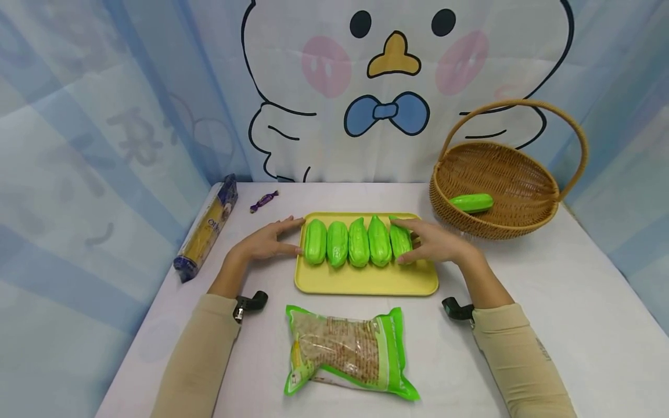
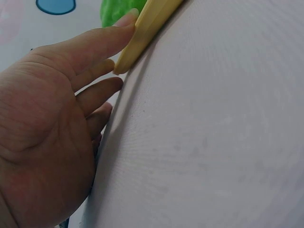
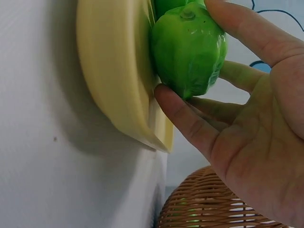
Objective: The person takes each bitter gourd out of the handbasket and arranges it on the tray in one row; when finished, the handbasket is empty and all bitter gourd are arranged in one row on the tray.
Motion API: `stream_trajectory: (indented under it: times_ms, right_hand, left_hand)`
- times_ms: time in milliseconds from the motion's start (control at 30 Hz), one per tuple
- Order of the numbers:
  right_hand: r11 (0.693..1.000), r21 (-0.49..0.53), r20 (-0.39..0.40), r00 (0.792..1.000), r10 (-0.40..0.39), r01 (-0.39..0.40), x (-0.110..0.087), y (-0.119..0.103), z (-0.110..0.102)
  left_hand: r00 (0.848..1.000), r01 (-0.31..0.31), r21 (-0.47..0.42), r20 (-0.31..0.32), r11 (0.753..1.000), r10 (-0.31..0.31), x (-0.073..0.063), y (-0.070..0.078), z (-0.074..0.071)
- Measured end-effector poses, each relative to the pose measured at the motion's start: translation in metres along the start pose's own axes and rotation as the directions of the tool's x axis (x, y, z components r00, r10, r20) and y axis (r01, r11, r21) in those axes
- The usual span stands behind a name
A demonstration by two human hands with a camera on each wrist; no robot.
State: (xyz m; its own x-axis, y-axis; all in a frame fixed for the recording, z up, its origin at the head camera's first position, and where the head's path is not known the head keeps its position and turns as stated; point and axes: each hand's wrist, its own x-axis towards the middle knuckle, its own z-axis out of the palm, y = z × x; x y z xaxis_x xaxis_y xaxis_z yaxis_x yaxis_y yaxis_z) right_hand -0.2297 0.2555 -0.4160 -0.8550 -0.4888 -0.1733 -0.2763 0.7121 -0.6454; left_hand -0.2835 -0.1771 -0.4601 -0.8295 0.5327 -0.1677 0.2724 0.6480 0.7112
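A yellow tray (image 1: 366,284) bears a row of several glossy, ridged green cucumber-like vegetables (image 1: 358,242). My right hand (image 1: 439,241) is around the rightmost green vegetable (image 3: 187,50), thumb and fingers on either side of it. That piece leans slightly and remains on the tray. At the tray's left edge, my left hand (image 1: 263,239) touches the rim with its thumb, fingers loosely extended. The left wrist view shows the thumb on the tray's rim (image 2: 147,33) and nothing in the palm. One more green vegetable (image 1: 472,202) lies in the brown wicker basket (image 1: 502,168).
The basket, with its tall handle, stands at the back right. A green-ended, see-through food bag (image 1: 347,351) lies in front of the tray. To the left are a long blue-and-yellow packet (image 1: 207,226) and a purple wrapped candy (image 1: 263,201). Curtains surround the white table.
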Motion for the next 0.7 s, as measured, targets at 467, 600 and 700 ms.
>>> stream_trajectory:
  times_ms: [467, 600, 700]
  right_hand:
    - [0.998, -0.057, -0.008, 1.0, 0.012, -0.012, -0.005, -0.0024, -0.0069]
    - [0.997, -0.059, -0.015, 0.999, 0.038, -0.038, -0.0063, -0.0018, -0.0091]
    - [0.998, -0.046, -0.018, 0.999, 0.048, -0.049, -0.0063, -0.0023, -0.0087]
  left_hand:
    - [1.0, -0.012, 0.001, -0.003, 1.0, 0.012, 0.0011, -0.0009, 0.0]
    - [1.0, -0.014, -0.002, -0.003, 1.0, 0.014, 0.0011, -0.0006, -0.0003]
    - [1.0, -0.014, -0.004, -0.003, 1.0, 0.014, 0.0008, -0.0006, -0.0003]
